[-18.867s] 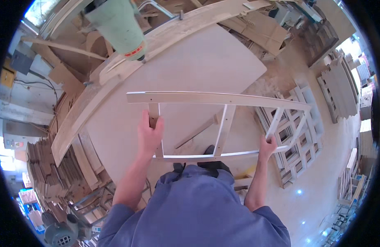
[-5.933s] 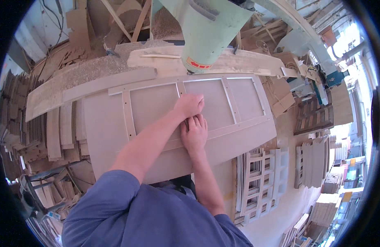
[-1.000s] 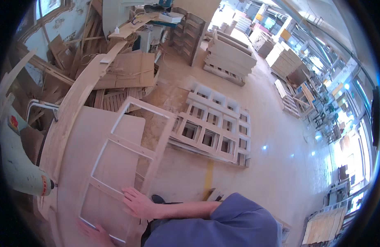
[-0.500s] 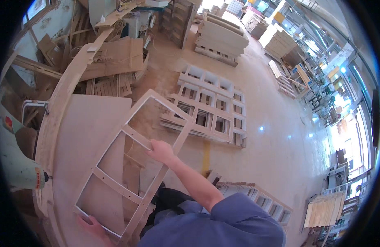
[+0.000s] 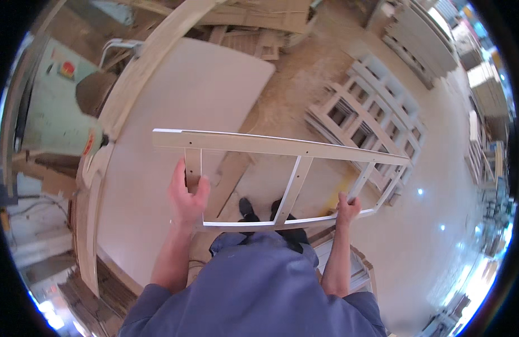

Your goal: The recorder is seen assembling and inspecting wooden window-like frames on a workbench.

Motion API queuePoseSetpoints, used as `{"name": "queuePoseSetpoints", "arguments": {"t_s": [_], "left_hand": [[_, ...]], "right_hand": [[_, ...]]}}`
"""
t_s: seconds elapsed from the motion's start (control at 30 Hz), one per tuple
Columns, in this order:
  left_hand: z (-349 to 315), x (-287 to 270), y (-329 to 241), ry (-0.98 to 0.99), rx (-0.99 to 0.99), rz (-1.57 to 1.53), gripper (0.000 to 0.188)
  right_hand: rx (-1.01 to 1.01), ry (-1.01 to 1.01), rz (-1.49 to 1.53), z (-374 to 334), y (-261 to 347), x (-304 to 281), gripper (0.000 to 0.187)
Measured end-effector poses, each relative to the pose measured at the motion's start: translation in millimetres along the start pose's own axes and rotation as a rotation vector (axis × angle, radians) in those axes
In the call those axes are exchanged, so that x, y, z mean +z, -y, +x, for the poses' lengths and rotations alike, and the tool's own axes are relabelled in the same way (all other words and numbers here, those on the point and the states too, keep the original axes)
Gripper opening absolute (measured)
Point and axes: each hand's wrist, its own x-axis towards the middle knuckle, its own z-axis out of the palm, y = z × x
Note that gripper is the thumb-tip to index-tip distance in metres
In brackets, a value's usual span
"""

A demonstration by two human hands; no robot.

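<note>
Head view shows my left hand [image 5: 187, 197] and right hand [image 5: 347, 208], fingers wrapped around the white wooden frame [image 5: 282, 147], lifted off the table [image 5: 203, 90]; not yet put down.

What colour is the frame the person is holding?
The wooden frame is pale, whitish unpainted wood, clearest in the head view.

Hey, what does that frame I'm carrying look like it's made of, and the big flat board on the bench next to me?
The frame looks like pale bare wood: light tan rails, whiter on the edges, no gloss, so probably unfinished. Left hand and right hand grip it. The flat board looks like a smooth sheet panel, matt beige with no visible grain, possibly fibreboard or plywood.
</note>
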Motion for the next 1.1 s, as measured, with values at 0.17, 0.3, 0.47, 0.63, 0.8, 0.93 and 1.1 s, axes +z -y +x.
{"name": "queuePoseSetpoints", "arguments": {"t_s": [0.17,0.3,0.47,0.63,0.8,0.93,1.1], "left_hand": [[32,86,-82,0.159,0.047,-0.08,0.061],[48,161,-107,0.209,0.211,-0.194,0.061],[62,229,-147,0.325,0.169,-0.278,0.062],[86,308,-142,0.405,0.243,-0.149,0.064],[117,405,-121,0.491,0.166,0.089,0.065],[155,491,-44,0.623,0.042,0.181,0.062],[206,603,-12,0.73,-0.031,0.223,0.061]], "right_hand": [[0.008,-0.205,0.011,41,-24,-68,0.025],[0.05,-0.35,0.081,70,-40,-111,0.025],[0.064,-0.495,0.159,93,-45,-142,0.025],[0.214,-0.594,0.004,110,-76,-151,0.034],[0.32,-0.512,-0.278,124,-135,-132,0.036],[0.428,-0.346,-0.325,167,-110,-101,0.033],[0.637,-0.314,-0.253,256,-125,-69,0.031]]}}
